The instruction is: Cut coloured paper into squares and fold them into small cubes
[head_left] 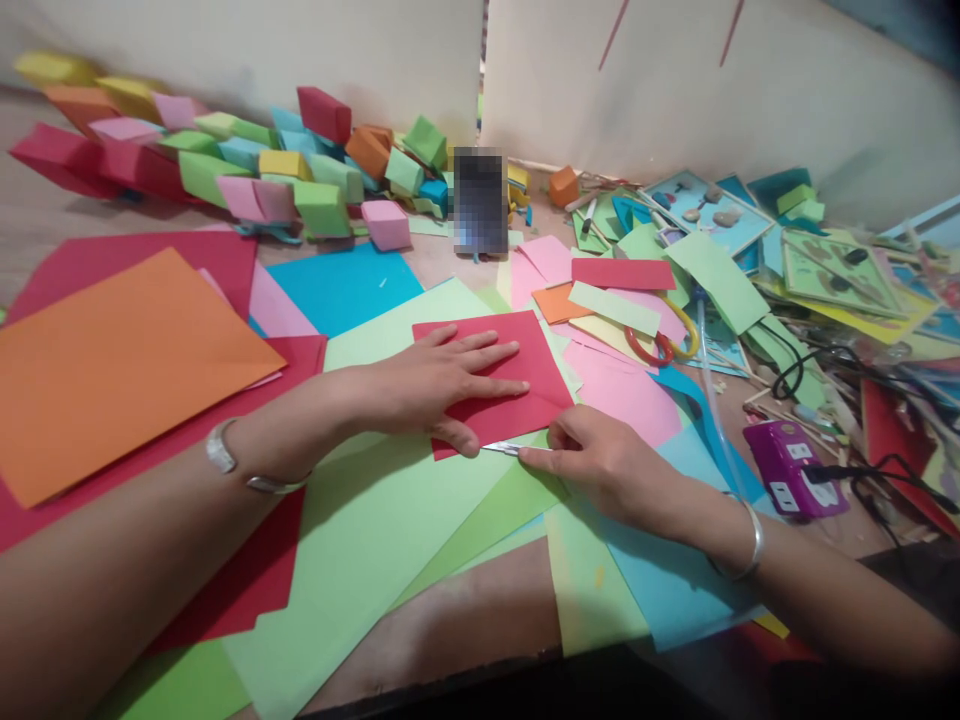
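Observation:
A red sheet of paper (517, 345) lies on a large light green sheet (360, 530) in the middle of the table. My left hand (450, 380) rests flat on the red sheet, its fingers spread. At the sheet's lower right edge, my right hand (600, 460) is closed on a slim metal craft knife (510, 449). The knife's blade points left, toward my left thumb, along the near edge of the red paper. Part of the knife's handle is hidden inside my right hand.
Orange paper (135, 370) and red sheets lie at left. Folded colored paper blocks (322, 210) line the back left, beside a blurred dark upright object (480, 200). Paper strips, scissors (652, 345), a purple power socket (795, 470) and cables lie at right.

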### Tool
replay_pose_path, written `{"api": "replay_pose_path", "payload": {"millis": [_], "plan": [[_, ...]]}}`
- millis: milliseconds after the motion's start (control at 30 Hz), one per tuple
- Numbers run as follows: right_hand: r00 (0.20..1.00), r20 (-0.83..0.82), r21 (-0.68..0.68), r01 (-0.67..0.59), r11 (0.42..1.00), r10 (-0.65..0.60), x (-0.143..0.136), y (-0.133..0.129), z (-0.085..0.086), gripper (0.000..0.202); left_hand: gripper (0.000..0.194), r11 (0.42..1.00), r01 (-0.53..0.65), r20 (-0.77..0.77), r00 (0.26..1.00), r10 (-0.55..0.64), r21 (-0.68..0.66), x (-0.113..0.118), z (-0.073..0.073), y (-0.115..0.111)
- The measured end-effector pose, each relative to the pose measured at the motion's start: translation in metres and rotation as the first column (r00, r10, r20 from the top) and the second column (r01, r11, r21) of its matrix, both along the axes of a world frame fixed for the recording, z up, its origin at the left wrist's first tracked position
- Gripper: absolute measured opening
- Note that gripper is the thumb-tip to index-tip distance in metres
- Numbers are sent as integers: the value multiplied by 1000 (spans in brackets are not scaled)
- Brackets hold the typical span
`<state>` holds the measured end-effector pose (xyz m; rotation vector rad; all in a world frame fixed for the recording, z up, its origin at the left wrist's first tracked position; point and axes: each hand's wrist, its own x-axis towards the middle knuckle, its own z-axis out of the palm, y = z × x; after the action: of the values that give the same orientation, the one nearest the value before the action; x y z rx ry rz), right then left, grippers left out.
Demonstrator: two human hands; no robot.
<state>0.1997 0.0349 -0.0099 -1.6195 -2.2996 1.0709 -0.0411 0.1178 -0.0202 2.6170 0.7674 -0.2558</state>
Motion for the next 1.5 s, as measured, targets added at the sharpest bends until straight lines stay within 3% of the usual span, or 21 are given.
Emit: {"api": "replay_pose_path", "payload": {"millis": [133,267,333,533,733,900,1067,1167,1267,1333,1433,1467,1500], "plan": [[992,-5,99,-128,987,129,-1,-4,-9,35,78,1000,-1,22,1000,0,21,-1,-4,1],[937,65,268,-346,899,342,3,-6,-15,24,78,1000,-18,41,999,17,9,0,-1,0],[924,89,280,-381,881,372,3,-5,-16,25,80,1000,-26,70,997,25,13,-1,5,-2],[956,63,191,-294,937,287,1,-3,-14,23,67,1000,-10,63,998,11,-14,-11,25,0],[993,35,69,-113,991,111,-7,-4,-5,33,60,999,-39,62,997,38,13,-14,19,6],[969,93,90,-237,967,229,-21,-4,8,29,56,998,-31,65,997,27,55,-10,18,7],[954,122,67,-282,957,272,-35,-7,5,33,56,998,-33,75,997,29,53,-12,17,6],[917,105,133,-397,908,385,-38,-11,3,28,54,998,-24,86,996,19,61,-13,16,6],[880,85,386,-462,799,467,-23,-10,9,28,53,998,-26,98,995,19,65,-13,15,5],[927,47,555,-334,762,372,-3,-3,14,34,54,998,-33,96,995,27,56,-12,15,6],[998,52,693,-64,718,39,38,14,14,32,57,999,-45,75,996,43,19,-12,15,6],[995,85,723,-32,690,-43,51,19,11,31,57,999,-51,66,997,51,6,-12,16,6],[984,154,698,-47,714,-86,62,24,7,29,56,998,-58,59,997,58,-2,-11,17,6]]}}
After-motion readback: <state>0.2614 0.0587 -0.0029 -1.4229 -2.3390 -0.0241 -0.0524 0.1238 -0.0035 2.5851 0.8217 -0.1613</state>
